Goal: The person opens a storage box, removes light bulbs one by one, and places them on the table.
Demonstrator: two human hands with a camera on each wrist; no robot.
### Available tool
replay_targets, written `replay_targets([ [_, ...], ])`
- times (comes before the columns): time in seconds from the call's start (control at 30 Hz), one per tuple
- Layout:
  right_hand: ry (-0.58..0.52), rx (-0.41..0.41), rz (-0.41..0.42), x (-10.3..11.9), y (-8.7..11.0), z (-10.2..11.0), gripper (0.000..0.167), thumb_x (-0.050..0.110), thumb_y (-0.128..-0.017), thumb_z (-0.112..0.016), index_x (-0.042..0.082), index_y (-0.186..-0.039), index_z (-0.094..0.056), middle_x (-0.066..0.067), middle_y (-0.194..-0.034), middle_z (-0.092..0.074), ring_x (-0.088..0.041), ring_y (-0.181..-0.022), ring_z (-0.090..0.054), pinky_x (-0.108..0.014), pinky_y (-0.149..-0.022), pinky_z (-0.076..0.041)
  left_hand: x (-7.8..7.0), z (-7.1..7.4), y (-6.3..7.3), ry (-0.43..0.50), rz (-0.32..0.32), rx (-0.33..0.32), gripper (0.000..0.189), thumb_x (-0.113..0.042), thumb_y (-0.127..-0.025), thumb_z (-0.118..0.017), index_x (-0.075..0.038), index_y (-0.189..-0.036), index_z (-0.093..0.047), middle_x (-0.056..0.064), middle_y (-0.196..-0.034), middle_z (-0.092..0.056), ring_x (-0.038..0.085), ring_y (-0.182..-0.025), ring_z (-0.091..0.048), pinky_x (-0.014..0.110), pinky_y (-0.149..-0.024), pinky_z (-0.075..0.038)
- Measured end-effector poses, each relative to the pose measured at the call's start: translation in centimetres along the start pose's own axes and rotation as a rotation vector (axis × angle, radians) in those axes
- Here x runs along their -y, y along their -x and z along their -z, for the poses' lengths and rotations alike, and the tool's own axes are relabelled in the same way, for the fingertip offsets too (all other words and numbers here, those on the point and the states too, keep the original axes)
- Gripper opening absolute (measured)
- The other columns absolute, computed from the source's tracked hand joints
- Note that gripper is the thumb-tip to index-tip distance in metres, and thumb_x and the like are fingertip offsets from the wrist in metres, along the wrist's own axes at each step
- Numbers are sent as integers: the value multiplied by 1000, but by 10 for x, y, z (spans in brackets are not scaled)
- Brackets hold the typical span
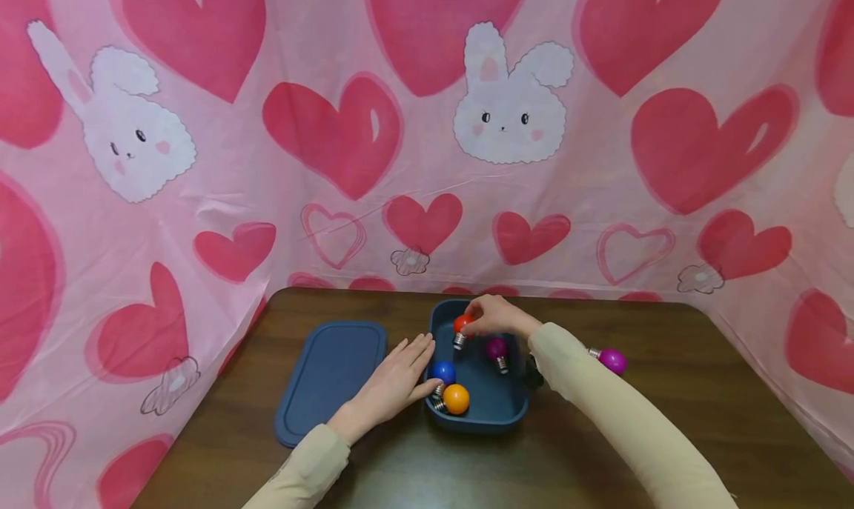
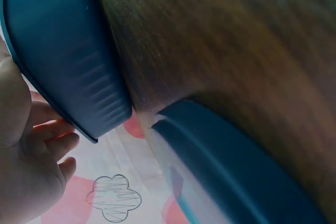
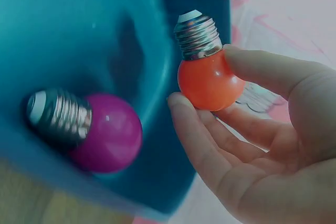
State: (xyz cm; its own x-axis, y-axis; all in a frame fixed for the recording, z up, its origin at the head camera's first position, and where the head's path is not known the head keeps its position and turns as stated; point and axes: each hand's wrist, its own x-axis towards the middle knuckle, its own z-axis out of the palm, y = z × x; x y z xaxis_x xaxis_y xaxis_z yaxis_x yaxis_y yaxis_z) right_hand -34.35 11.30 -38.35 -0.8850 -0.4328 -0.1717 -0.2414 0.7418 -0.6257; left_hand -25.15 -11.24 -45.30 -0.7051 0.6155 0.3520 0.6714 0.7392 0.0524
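Note:
My right hand [image 1: 499, 316] pinches a red-orange light bulb [image 1: 462, 323] by its globe, over the far end of a dark blue box [image 1: 479, 390]. In the right wrist view, thumb and fingertips hold that bulb [image 3: 210, 85] with its metal screw base pointing up in the picture. A purple bulb [image 1: 496, 348] lies inside the box. Also in it, at the near left, are a blue bulb [image 1: 443, 372] and an orange bulb [image 1: 457, 399]. With fingers extended, my left hand [image 1: 394, 379] rests at the box's left rim; the left wrist view shows it beside the wall.
A dark blue lid [image 1: 333, 376] lies flat on the wooden table [image 1: 640, 435] to the left of the box. Right of the box lies another purple bulb [image 1: 612, 361], and a dark object [image 1: 534, 373] is partly hidden by the right sleeve. A pink heart-patterned cloth [image 1: 427, 153] hangs behind.

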Motion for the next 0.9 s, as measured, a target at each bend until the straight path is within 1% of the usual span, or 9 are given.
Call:
replay_targets([
  [0.2,99,-57,96,-6,14,16,35,28,-74,-70,6,-100,-62,-2,-85,-62,-16,-71,-56,-27,-66,-49,1,-3,1,-24,-9,-19,65,-51,-88,-41,-3,-133,-39,10,-137,-38,22,-128,-31,42,-104,-23],
  [0.43,76,-92,103,-15,33,34,37,31,-75,-70,8,-102,-62,-1,-87,-61,-17,-72,-56,-27,-65,-49,1,-4,1,-22,-16,-28,65,-49,-88,-44,-2,-132,-40,11,-137,-37,23,-128,-31,43,-103,-25],
  [0.57,50,-110,115,-23,45,45,35,28,-76,-69,6,-102,-61,-3,-88,-62,-17,-71,-56,-31,-65,-50,1,-4,2,-16,-15,-29,64,-48,-88,-45,-3,-133,-39,11,-137,-37,23,-128,-31,43,-103,-24],
  [0.63,28,-118,114,-30,51,51,36,28,-76,-69,6,-103,-61,-5,-91,-62,-18,-73,-57,-32,-66,-51,1,-4,2,-15,-12,-31,64,-48,-88,-45,-4,-133,-39,11,-137,-37,22,-128,-31,42,-103,-24],
  [0.73,12,-128,92,-40,61,60,38,30,-76,-69,8,-105,-61,-5,-99,-61,-21,-82,-55,-32,-68,-50,1,-4,3,-16,-9,-32,64,-49,-88,-44,-4,-134,-38,11,-138,-36,22,-128,-31,42,-104,-24],
  [0.83,-2,-137,77,-54,70,69,37,32,-76,-69,11,-105,-60,-4,-100,-60,-20,-86,-53,-30,-70,-49,1,-4,3,-19,-4,-28,64,-50,-88,-43,-5,-134,-37,10,-138,-35,21,-128,-31,41,-104,-23],
  [0.9,-14,-135,72,-61,78,74,37,31,-77,-68,10,-106,-59,-5,-99,-60,-23,-85,-55,-31,-70,-49,1,-4,2,-19,-7,-30,64,-50,-88,-42,-5,-134,-38,11,-138,-36,22,-128,-31,41,-104,-24],
])
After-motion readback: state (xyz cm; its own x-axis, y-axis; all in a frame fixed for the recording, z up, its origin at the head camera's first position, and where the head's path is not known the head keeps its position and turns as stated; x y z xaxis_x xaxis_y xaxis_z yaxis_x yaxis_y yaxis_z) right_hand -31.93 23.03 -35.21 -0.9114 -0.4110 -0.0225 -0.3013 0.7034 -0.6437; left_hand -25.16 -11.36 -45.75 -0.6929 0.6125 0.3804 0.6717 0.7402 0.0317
